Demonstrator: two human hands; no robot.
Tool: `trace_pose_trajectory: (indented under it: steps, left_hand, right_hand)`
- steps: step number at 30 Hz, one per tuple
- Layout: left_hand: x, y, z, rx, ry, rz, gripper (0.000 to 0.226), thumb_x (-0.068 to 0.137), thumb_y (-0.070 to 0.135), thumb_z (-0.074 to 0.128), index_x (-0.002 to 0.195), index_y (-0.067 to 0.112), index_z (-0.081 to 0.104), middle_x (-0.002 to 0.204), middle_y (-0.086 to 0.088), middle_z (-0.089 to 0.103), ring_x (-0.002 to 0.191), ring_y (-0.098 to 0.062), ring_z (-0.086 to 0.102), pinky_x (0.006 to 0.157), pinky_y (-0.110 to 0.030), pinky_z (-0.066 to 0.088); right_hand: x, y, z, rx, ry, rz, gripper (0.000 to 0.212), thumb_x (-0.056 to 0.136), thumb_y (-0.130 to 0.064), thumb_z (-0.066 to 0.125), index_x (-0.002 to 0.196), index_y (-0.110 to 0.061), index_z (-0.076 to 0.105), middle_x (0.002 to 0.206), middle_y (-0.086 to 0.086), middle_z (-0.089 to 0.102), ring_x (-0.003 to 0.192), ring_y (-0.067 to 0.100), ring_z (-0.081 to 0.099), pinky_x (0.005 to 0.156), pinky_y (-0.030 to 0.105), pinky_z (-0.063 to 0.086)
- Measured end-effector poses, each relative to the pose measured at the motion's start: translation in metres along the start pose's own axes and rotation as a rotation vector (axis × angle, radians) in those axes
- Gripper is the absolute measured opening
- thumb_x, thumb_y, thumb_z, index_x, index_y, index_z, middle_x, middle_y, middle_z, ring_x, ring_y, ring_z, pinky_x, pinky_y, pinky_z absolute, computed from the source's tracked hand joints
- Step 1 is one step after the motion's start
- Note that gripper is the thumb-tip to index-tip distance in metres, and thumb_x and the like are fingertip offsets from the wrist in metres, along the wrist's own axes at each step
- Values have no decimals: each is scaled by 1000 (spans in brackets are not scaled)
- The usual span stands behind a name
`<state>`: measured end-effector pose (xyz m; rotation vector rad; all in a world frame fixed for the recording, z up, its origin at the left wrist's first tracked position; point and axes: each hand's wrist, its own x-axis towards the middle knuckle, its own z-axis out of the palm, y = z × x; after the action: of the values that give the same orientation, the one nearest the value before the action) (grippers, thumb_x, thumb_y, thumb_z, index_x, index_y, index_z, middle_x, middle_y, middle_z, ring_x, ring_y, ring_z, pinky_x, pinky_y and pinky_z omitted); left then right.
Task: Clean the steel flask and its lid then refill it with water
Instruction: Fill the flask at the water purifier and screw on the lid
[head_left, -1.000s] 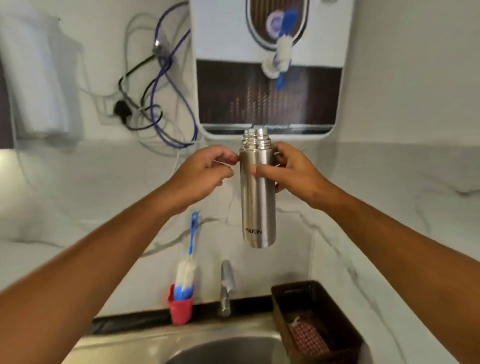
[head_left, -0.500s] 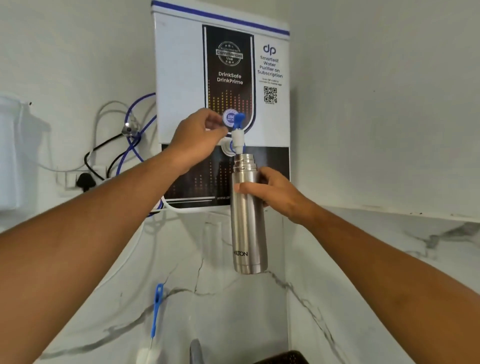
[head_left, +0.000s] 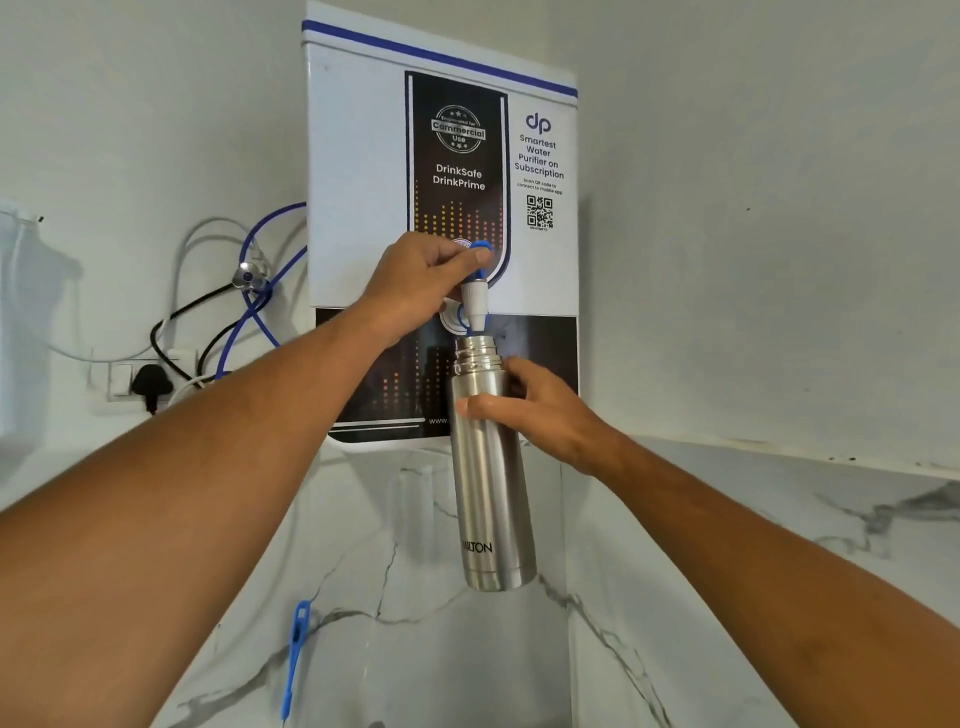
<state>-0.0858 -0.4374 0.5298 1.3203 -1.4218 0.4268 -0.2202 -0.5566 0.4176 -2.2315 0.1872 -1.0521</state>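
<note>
Plainly, from the head view, the refill looks to be the step in hand. The left hand (head_left: 421, 275) has its fingers curled round the blue tap lever (head_left: 480, 252) of the wall-hung water purifier (head_left: 363, 182); the right hand (head_left: 535, 410) grips the steel flask (head_left: 488, 483) round its upper body, just below the shoulder. The flask hangs in the air, carried by nothing but that hand, nearly upright, lidless, its threaded mouth just under the spout (head_left: 475, 306); whether water is running I cannot tell. I judge the washing finished, since the flask is at the purifier; filling, closing the tap and fitting the lid remain, and the lid is not in view. Counted: one flask; one purifier with one tap; two hands; one blue brush handle (head_left: 296, 654) low on the marble wall to the left; one black plug (head_left: 151, 384) in the wall socket, with cables and a blue hose looping beside the purifier.
</note>
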Motion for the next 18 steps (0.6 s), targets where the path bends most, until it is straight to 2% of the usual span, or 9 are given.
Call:
trace_pose_trajectory:
  steps: [3,7,18]
  left_hand:
    - [2,-3,3,-9,16,5,31,100,44,67,100,18,83,101,-3,80,99,-26,76,89,-53,62]
    - [6,-3,3,-40,12,-12,30,102,39,66,104,13,82,103,-7,80,92,-23,78,82,-47,66]
    - [9,-3,4,-78,-1,-62,32,103,38,65,105,10,80,99,-10,80,85,-24,79,81,-48,66]
  right_hand:
    - [-2,4,2,-2,3,2,71,73,-57,82,133,-27,58,118,-5,71,106,14,70,99,43,58]
    - [-4,7,2,2,12,-8,62,84,-44,83,136,-26,56,121,-5,70,108,13,68,99,40,57]
    - [-1,10,1,-37,27,-19,60,83,-47,83,133,-25,58,118,-5,70,106,13,68,97,38,58]
